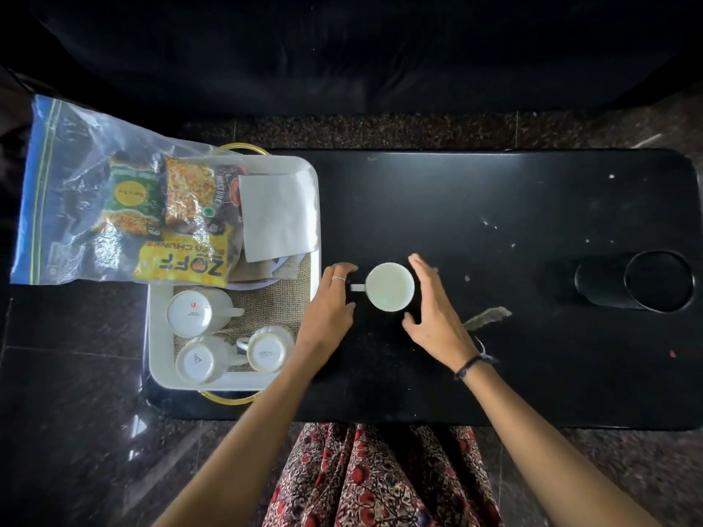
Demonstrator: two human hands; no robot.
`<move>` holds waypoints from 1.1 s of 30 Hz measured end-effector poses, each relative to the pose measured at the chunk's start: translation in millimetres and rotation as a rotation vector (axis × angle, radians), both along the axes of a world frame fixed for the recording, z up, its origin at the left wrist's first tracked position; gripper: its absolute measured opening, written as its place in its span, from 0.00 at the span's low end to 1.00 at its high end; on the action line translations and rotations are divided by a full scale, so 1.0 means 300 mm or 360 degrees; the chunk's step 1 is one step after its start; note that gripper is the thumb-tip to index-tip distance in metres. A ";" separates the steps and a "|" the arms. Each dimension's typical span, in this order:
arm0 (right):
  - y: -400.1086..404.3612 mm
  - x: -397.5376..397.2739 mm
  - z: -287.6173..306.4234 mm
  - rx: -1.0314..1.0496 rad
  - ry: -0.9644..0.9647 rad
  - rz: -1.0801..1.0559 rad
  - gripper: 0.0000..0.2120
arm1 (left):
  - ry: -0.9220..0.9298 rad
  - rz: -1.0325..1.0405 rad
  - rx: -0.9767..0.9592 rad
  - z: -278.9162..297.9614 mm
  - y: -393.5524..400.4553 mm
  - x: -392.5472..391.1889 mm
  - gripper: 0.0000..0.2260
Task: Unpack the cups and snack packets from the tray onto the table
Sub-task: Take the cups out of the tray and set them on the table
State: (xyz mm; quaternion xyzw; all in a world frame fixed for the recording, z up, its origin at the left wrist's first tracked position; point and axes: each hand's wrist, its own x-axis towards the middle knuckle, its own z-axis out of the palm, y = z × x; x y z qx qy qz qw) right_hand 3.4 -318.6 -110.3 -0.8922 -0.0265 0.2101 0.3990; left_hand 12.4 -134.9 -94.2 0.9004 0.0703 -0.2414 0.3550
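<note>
A white cup (pixel 390 287) stands upright on the black table (pixel 494 222), its handle pointing left. My left hand (pixel 331 302) is at the handle, fingers curled beside it. My right hand (pixel 433 298) is open just right of the cup, not touching it. The white tray (pixel 159 336) at the table's left end holds three upturned white cups (pixel 190 311), (pixel 196 359), (pixel 268 349) on burlap. A clear zip bag (pixel 76 184) with several snack packets (pixel 182 260) lies over the tray's far end.
A white napkin (pixel 279 214) lies in the tray beside the bag. A black cylindrical container (pixel 639 281) lies on its side at the table's right. A burlap scrap (pixel 489 317) sits near my right wrist. A dark sofa is beyond the table.
</note>
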 end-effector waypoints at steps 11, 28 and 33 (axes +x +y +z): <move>0.372 0.040 0.247 0.0471 -0.0391 -0.0242 0.06 | -0.0520 0.0732 -0.0121 0.220 0.071 -0.067 0.08; 0.847 0.102 0.090 -0.0135 0.0896 -0.0273 0.19 | 0.0284 0.1597 0.0061 0.128 0.524 -0.076 0.29; 0.877 0.097 0.081 0.0180 0.1232 -0.0685 0.07 | 0.0332 0.1666 -0.0003 0.103 0.556 -0.049 0.28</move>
